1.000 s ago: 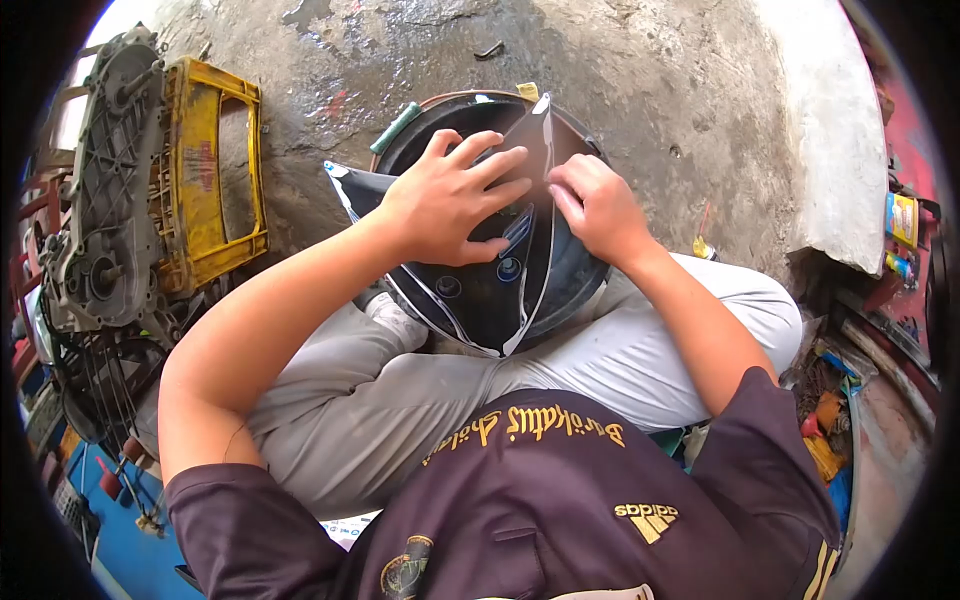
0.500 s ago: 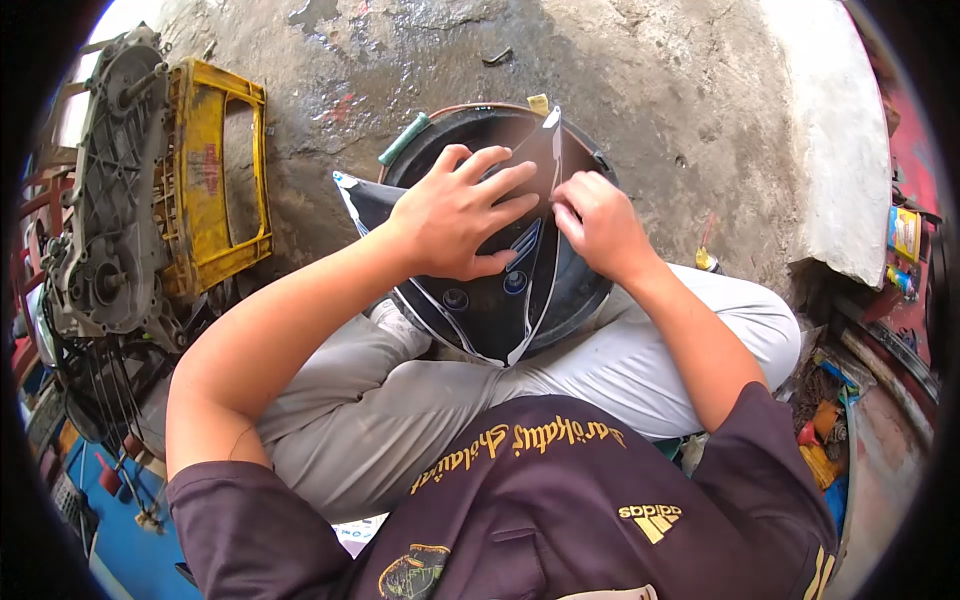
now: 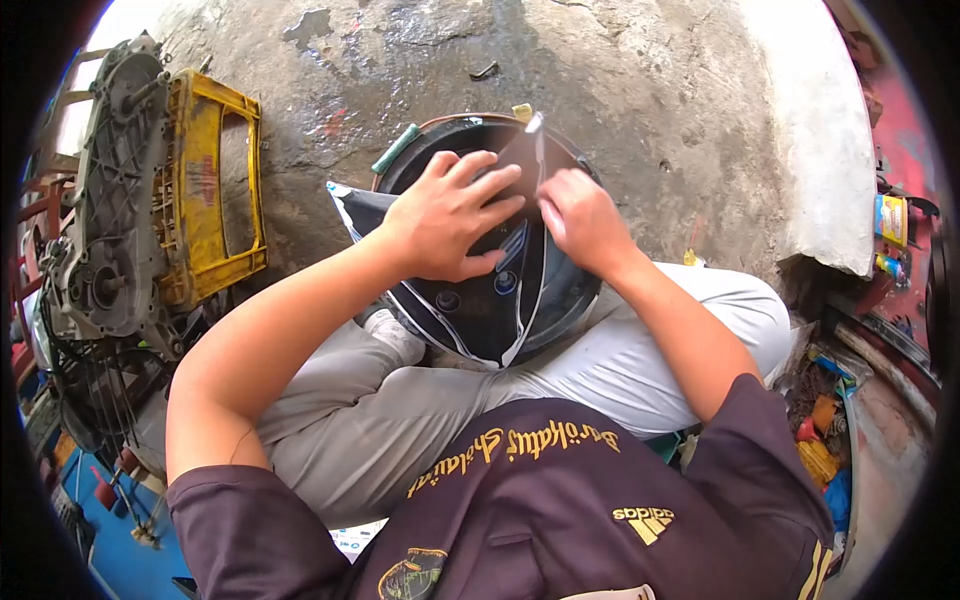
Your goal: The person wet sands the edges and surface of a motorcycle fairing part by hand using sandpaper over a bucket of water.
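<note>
A black motorcycle fairing panel (image 3: 470, 318) with bare white edges and a blue-and-white marking lies tilted over a round black tub (image 3: 572, 290) between my legs. My left hand (image 3: 455, 215) rests on the panel with its fingers spread, pressing on its upper surface. At the panel's right edge, just below its raised tip, my right hand (image 3: 585, 220) has its fingers curled and pinched together. Whatever lies between those fingertips is hidden, and the upper part of the panel is blurred. A green handle grip (image 3: 396, 147) shows on the tub's far left rim.
To the left stands a yellow plastic crate (image 3: 215, 190) beside a grey engine casing (image 3: 125, 190). A small bent metal piece (image 3: 484, 71) lies on the wet concrete floor (image 3: 640, 80). A pale concrete ledge (image 3: 815, 160) and a tray of oddments (image 3: 825, 430) are at the right.
The view has shifted slightly. The panel's raised tip has moved a little left, with my right hand still at its edge. My left hand keeps its place on the panel.
</note>
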Available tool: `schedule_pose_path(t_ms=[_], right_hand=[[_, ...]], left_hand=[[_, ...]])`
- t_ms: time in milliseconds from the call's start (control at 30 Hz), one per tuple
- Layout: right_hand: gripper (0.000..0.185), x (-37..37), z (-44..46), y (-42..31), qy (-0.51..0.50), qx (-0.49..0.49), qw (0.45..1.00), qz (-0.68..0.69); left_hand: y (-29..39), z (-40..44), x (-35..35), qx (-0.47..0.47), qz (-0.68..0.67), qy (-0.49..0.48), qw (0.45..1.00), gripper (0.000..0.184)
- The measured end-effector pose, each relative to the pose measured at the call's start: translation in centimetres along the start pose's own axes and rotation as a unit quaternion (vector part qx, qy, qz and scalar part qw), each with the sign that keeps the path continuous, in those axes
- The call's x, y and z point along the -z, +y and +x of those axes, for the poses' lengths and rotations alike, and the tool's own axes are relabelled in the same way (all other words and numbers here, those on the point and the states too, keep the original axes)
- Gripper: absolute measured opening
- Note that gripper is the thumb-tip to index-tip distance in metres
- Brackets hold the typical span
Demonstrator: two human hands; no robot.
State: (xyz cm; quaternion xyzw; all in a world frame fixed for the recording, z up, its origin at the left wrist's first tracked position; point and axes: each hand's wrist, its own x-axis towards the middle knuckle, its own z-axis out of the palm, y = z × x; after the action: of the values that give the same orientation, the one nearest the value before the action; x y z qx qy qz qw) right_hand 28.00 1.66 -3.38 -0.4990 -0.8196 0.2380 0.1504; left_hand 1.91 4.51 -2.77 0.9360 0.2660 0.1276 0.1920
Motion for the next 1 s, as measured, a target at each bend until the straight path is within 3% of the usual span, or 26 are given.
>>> schedule_pose_path(t_ms=[100, 200, 367, 467, 600, 667, 767, 933, 1000], right_hand=[[0.011, 0.0, 2.1, 1.5, 0.063, -0.041, 0.997, -0.004], [0.011, 0.0, 2.2, 1.6, 0.065, -0.049, 0.997, -0.008], [0.007, -0.3, -1.0, -0.5, 0.001, 0.034, 0.999, -0.006], [0.007, -0.1, -0.2, -0.4, -0.001, 0.006, 0.999, -0.034], [0.008, 0.0, 2.8, 1.9, 0.077, -0.011, 0.997, -0.012], [0.010, 0.0, 2.4, 1.7, 0.081, -0.028, 0.996, -0.006], [0.009, -0.2, 0.6, 1.1, -0.015, 0.024, 0.999, -0.020], [0.008, 0.1, -0.1, 0.4, -0.015, 0.004, 1.000, -0.003], [0.007, 0.1, 2.1, 2.2, 0.037, -0.014, 0.998, -0.051]], left_hand=[[0.0, 0.1, -0.1, -0.004, 0.005, 0.009, 1.000, 0.065], [0.1, 0.1, 0.0, -0.018, 0.011, 0.018, 1.000, 0.064], [0.1, -0.1, -0.2, -0.016, 0.012, 0.022, 1.000, 0.063], [0.1, -0.1, -0.1, -0.014, 0.014, 0.022, 1.000, 0.064], [0.1, 0.1, 0.1, -0.002, -0.003, 0.001, 1.000, 0.066], [0.1, 0.1, 0.0, -0.009, 0.002, 0.004, 1.000, 0.065], [-0.2, 0.2, 0.1, -0.013, 0.006, 0.002, 1.000, 0.065], [0.3, 0.4, 0.3, -0.003, 0.005, -0.023, 1.000, 0.067], [0.4, 0.4, 0.4, -0.005, 0.013, -0.014, 1.000, 0.066]])
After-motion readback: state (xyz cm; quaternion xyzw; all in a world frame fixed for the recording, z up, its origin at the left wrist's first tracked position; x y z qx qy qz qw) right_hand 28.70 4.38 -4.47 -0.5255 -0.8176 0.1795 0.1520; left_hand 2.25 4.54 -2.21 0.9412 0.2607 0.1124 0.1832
